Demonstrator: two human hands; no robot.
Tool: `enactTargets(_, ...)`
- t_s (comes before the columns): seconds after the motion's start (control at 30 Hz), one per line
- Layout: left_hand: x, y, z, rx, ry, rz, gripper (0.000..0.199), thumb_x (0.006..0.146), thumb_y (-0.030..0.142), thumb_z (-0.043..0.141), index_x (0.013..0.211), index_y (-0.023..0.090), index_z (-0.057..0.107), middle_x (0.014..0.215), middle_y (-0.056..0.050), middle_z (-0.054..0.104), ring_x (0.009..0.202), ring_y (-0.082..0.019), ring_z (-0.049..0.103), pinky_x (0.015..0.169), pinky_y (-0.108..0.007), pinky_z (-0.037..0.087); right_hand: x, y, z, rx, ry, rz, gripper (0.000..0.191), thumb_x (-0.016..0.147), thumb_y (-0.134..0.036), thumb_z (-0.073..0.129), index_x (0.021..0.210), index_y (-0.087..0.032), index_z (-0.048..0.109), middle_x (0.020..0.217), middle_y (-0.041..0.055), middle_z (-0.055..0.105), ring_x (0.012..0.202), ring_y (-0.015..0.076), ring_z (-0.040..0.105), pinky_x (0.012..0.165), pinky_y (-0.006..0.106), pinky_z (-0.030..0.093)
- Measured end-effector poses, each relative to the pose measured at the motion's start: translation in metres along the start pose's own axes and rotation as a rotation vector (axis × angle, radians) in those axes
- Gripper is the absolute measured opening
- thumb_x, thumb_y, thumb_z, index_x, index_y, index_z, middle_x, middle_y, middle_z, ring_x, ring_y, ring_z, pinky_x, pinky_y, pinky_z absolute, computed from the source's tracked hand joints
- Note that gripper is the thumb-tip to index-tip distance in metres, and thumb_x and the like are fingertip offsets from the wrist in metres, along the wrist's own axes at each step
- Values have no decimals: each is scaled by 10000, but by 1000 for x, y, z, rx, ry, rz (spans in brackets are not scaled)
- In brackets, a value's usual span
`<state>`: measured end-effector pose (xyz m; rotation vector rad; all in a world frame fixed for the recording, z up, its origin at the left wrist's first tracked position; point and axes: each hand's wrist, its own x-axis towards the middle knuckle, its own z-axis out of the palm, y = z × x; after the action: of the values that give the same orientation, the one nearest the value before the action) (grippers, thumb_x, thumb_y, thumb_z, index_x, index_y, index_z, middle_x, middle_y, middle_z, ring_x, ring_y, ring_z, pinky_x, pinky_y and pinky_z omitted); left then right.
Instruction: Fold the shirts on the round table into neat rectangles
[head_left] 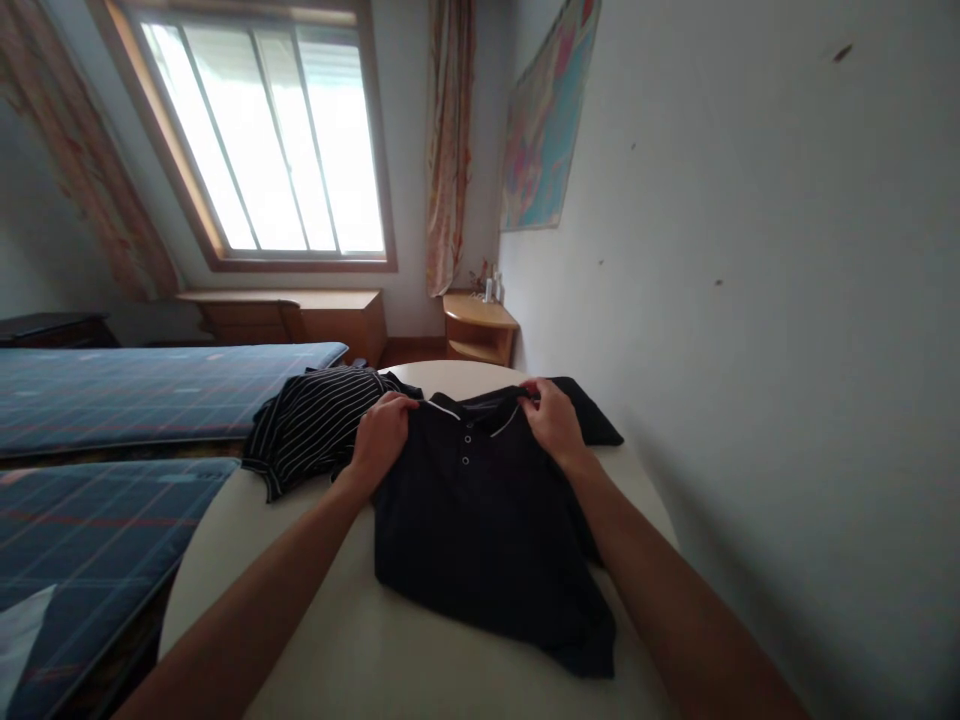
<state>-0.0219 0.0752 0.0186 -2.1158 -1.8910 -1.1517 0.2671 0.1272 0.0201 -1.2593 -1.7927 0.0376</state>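
A dark polo shirt with white-edged collar and a buttoned placket lies front up on a round pale table, its collar toward the far side. My left hand pinches the shirt at its left shoulder, beside the collar. At the opposite shoulder, my right hand grips the cloth next to the collar. Left of my left hand rests a crumpled black garment with white stripes. Another dark folded cloth lies just beyond my right hand, near the table's right edge.
Two beds with blue plaid covers stand on the left. A white wall runs close along the right side. Behind the table are a corner shelf with small items, a wooden desk and a window.
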Motion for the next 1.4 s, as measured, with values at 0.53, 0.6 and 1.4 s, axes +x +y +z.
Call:
enactTargets(0.53, 60, -20, 69, 50, -370, 84, 598, 799, 272, 713, 1359, 110, 577, 1501, -210, 468, 1377, -350, 470, 1112, -393, 397, 46, 38, 56, -266, -591, -37, 455, 901, -230, 614, 1346, -139, 592, 1613, 170, 291, 1517, 304, 198, 1220, 469, 220)
enactTargets(0.6, 47, -23, 73, 51, -376, 101, 510, 846, 281, 669, 1331, 136, 604, 1484, -182, 501, 1370, -319, 484, 1123, -381, 385, 25, 42, 59, -302, -671, -3, 395, 906, -267, 638, 1284, -152, 647, 1599, 178, 325, 1499, 327, 250, 1202, 499, 242)
enactTargets(1.4, -79, -17, 15, 332, -228, -225, 568, 961, 315, 472, 1469, 86, 357, 1036, -181, 713, 959, -329, 702, 862, -426, 493, -84, -33, 15, 117, -779, -300, 598, 735, -383, 814, 1275, -231, 606, 1296, 102, 644, 1221, 271, 580, 1064, 393, 407)
